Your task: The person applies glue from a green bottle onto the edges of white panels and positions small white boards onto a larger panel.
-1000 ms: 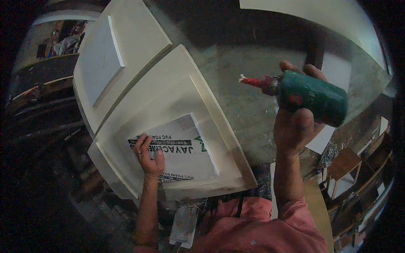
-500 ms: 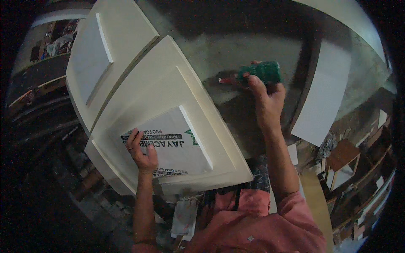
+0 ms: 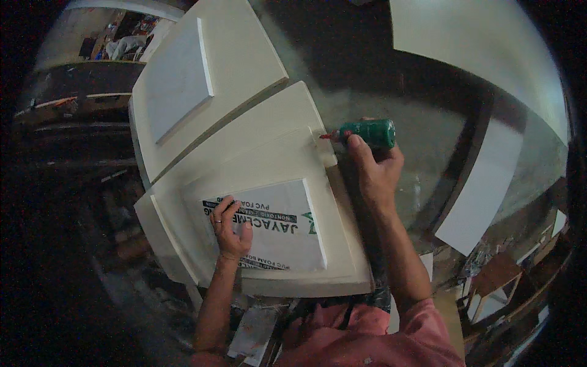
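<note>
My right hand [image 3: 378, 177] is wrapped round a green squeeze bottle [image 3: 374, 133] with a red nozzle. The bottle lies nearly level, its nozzle pointing left at the upper right edge of a large cream panel [image 3: 263, 150]. Whether the tip touches the panel I cannot tell. On that panel lies a smaller white foam board [image 3: 278, 244] with dark and green print on its face. My left hand [image 3: 231, 235] rests on the board's left part, fingers somewhat spread, a ring on one finger.
Beyond a narrow gap is a second cream panel [image 3: 244, 49], with a plain white board [image 3: 183, 82] on it. At the right stand a white strip of board [image 3: 486, 183] and a large pale sheet [image 3: 477, 43]. A small brown stool [image 3: 494, 278] is at the lower right.
The bottle in my right hand has come to the panel's edge from out over the floor. The whole view has shifted, with the panels now further right and lower. My left hand stays on the board.
</note>
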`<state>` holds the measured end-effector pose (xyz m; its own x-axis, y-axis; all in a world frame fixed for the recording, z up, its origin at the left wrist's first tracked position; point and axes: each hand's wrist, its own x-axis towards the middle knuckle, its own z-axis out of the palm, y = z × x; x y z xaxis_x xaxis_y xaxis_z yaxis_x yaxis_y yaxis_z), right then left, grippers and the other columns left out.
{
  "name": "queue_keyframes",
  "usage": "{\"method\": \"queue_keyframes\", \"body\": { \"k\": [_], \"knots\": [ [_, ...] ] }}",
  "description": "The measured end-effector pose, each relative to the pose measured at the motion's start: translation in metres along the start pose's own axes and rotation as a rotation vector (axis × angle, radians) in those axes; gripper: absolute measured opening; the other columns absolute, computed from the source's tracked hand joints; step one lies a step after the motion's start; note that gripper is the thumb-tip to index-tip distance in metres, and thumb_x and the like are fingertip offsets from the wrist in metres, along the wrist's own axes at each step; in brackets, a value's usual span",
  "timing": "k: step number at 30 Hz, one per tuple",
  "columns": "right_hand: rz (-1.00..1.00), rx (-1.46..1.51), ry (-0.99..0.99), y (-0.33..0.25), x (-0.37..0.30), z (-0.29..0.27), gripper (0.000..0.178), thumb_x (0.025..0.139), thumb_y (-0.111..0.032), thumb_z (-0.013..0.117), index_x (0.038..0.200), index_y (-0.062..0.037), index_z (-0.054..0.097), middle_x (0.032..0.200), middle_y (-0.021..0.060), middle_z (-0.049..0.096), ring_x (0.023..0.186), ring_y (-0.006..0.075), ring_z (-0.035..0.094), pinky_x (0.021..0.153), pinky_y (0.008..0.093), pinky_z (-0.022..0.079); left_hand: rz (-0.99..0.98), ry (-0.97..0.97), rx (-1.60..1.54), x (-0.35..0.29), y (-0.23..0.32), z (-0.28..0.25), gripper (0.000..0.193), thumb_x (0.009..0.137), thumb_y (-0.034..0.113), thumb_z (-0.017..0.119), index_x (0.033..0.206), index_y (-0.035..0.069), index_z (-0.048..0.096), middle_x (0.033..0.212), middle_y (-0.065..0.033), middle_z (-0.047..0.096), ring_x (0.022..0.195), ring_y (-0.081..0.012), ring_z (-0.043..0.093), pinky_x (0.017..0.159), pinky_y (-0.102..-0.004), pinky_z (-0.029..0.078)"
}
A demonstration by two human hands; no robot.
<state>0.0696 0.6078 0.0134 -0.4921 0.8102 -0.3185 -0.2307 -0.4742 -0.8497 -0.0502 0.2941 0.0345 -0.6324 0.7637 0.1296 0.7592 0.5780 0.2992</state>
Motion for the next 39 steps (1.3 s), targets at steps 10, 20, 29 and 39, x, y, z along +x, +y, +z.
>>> {"method": "queue_keyframes", "body": {
  "k": [10, 20, 29, 39],
  "knots": [
    [-0.049, -0.065, -0.080, 0.014, 0.014, 0.011, 0.032, 0.086, -0.013, 0.073, 0.113, 0.0008, 0.061, 0.097, 0.0067, 0.069, 0.084, 0.0110, 0.063, 0.077, 0.0244, 0.050, -0.024, 0.009, -0.029, -0.002, 0.001, -0.001, 0.045, 0.076, 0.023, 0.060, 0.117, 0.004, 0.058, 0.127, -0.0167, 0.053, 0.114, -0.0337, 0.050, 0.100, -0.0457, 0.034],
    [-0.082, -0.124, -0.079, 0.015, 0.016, 0.013, 0.024, 0.084, -0.005, 0.073, 0.106, 0.0005, 0.063, 0.094, 0.0077, 0.070, 0.083, 0.0129, 0.065, 0.076, 0.0271, 0.052, -0.024, 0.002, -0.039, 0.000, 0.001, -0.004, 0.046, 0.074, 0.021, 0.061, 0.116, 0.003, 0.058, 0.126, -0.0174, 0.054, 0.114, -0.0339, 0.051, 0.100, -0.0459, 0.034],
    [-0.069, -0.072, -0.010, 0.016, 0.014, 0.015, 0.022, 0.085, -0.013, 0.073, 0.101, -0.0007, 0.063, 0.088, 0.0046, 0.068, 0.076, 0.0116, 0.063, 0.071, 0.0267, 0.051, -0.025, -0.005, -0.052, -0.001, -0.001, -0.003, 0.045, 0.076, 0.022, 0.062, 0.117, 0.003, 0.058, 0.126, -0.0172, 0.053, 0.114, -0.0339, 0.050, 0.100, -0.0459, 0.034],
    [0.344, 0.575, 0.164, -0.012, 0.019, 0.019, 0.038, 0.089, -0.042, 0.066, 0.097, -0.0062, 0.059, 0.084, 0.0064, 0.065, 0.074, 0.0169, 0.064, 0.064, 0.0274, 0.053, -0.068, -0.003, -0.061, -0.003, 0.000, -0.004, 0.044, 0.076, 0.023, 0.061, 0.115, 0.003, 0.059, 0.126, -0.0168, 0.053, 0.114, -0.0344, 0.049, 0.101, -0.0468, 0.034]
  ]
}}
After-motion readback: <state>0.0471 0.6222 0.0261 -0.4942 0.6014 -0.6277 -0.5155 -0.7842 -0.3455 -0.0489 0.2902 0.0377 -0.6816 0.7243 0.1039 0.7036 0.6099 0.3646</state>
